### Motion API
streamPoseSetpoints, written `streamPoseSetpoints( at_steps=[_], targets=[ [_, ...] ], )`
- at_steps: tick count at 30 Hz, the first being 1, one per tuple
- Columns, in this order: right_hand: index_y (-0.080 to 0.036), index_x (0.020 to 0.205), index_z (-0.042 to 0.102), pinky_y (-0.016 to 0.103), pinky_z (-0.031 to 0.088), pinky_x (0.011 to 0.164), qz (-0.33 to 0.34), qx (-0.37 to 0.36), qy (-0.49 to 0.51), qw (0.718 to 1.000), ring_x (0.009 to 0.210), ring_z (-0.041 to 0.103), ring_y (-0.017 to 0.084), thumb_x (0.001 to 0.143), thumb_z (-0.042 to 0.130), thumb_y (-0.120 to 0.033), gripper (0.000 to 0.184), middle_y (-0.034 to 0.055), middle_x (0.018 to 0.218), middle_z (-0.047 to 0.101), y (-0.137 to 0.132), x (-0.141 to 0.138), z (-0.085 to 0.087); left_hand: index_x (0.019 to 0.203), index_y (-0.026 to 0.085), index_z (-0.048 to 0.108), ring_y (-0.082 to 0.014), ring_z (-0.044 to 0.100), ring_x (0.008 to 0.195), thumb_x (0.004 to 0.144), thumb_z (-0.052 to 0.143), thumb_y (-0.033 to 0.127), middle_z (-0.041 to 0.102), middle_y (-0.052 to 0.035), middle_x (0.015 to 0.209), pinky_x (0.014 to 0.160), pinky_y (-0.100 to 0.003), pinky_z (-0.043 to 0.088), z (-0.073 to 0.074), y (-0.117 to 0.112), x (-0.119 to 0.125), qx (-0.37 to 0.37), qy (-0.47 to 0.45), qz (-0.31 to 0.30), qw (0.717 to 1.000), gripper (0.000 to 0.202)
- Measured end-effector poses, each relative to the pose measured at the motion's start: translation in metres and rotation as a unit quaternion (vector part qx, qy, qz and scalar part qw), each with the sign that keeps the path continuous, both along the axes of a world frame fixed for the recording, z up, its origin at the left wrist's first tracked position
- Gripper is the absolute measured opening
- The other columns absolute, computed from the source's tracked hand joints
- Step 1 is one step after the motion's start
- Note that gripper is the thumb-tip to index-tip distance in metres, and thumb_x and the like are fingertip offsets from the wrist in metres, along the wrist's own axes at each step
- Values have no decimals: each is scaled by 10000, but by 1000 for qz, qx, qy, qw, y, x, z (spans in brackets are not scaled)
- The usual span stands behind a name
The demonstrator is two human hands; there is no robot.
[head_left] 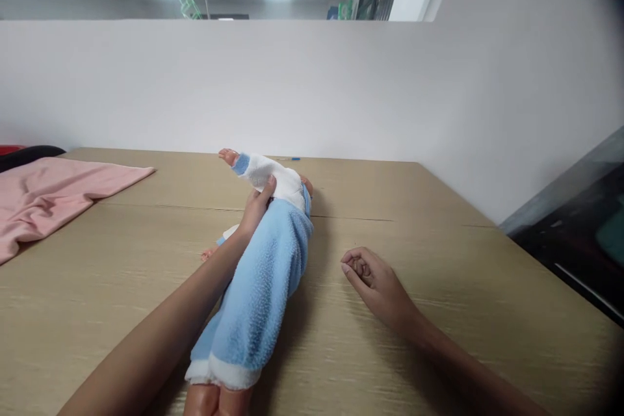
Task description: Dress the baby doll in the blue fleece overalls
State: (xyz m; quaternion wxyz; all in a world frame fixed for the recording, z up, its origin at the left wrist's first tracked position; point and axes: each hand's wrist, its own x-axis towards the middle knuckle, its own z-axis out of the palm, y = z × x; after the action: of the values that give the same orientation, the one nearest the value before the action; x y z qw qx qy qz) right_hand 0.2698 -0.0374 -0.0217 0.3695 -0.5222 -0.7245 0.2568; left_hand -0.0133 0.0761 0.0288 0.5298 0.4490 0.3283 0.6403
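A baby doll in a fuzzy blue and white outfit lies on its side along the middle of the table, legs toward me. Its head is mostly hidden behind the white upper part of the outfit. My left hand grips the doll at the upper body, thumb on the white cloth and the other fingers out of sight. One doll arm sticks up to the left; the other shows below my wrist. To the right of the doll, apart from it, my right hand is held with curled fingers and nothing visible in them.
A pink cloth is spread at the left, beside a black and red item. The wooden table ends at a white partition. A small blue object lies at the far edge. Something dark stands off the right edge.
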Motion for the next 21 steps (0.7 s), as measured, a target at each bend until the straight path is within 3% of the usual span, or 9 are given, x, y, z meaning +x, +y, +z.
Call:
streamPoseSetpoints(
  at_steps=[3, 11, 15, 18, 21],
  targets=[
    [-238, 995, 661, 358, 432, 675, 10, -1, -9, 1000, 725, 545, 228, 1034, 582, -439, 220, 4, 786, 548, -1, 2, 0, 1254, 108, 725, -396, 669, 1341, 763, 900, 721, 799, -160, 1260, 1170, -470, 494, 2, -6, 12, -15, -7, 27, 999, 805],
    [-239, 1004, 644, 362, 472, 697, 30, -13, -23, 999, 762, 565, 235, 1050, 553, -441, 226, 12, 809, 562, -3, 3, 1, 1273, 121, 730, -364, 671, 1296, 871, 831, 678, 776, -149, 1307, 1159, -465, 472, -3, -8, 28, 6, 58, 13, 998, 695],
    [-240, 1014, 649, 376, 483, 713, 26, -21, -17, 999, 758, 576, 237, 1046, 566, -461, 238, 14, 804, 582, -3, 3, 0, 1342, 150, 706, -361, 641, 1366, 904, 800, 671, 760, -145, 1375, 1194, -460, 454, -1, -10, 37, 26, 90, -14, 996, 687],
    [-231, 1180, 634, 405, 555, 822, 26, -59, 89, 994, 863, 657, 254, 1026, 604, -553, 358, 53, 938, 673, 0, 5, 0, 1332, 160, 697, -365, 619, 1395, 926, 766, 652, 744, -156, 1412, 1222, -475, 427, 4, -13, 46, 45, 150, -13, 988, 642],
    [-255, 1503, 477, 453, 591, 1009, 60, -129, 264, 954, 1089, 736, 282, 1054, 487, -668, 610, 144, 1310, 715, 5, 8, 6, 1262, 166, 709, -357, 631, 1363, 957, 717, 578, 751, -148, 1392, 1229, -478, 419, 7, -16, 58, 106, 220, -12, 970, 513]
  ],
)
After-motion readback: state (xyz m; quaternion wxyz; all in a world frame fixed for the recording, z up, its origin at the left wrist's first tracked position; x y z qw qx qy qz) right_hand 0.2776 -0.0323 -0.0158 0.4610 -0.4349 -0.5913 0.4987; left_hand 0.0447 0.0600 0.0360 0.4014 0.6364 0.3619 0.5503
